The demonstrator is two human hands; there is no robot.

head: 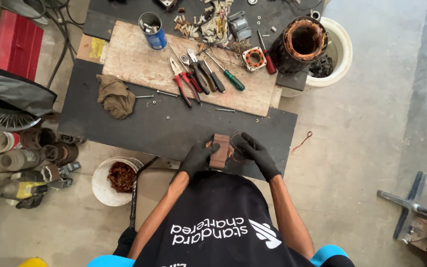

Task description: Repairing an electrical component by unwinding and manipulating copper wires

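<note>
Head view: a brown block (220, 151) wound with copper wire (234, 148) is gripped at the near desk (124, 126) edge, left hand (197, 158) fingers closed on its left side, right hand (258, 154) fingers on the wire beside it.

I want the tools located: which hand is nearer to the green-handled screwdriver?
Right. The right hand is almost directly below the green-handled screwdriver; the left hand is farther left.

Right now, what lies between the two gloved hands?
In the head view, a brown wooden block with copper wire lies between left hand and right hand.
</note>
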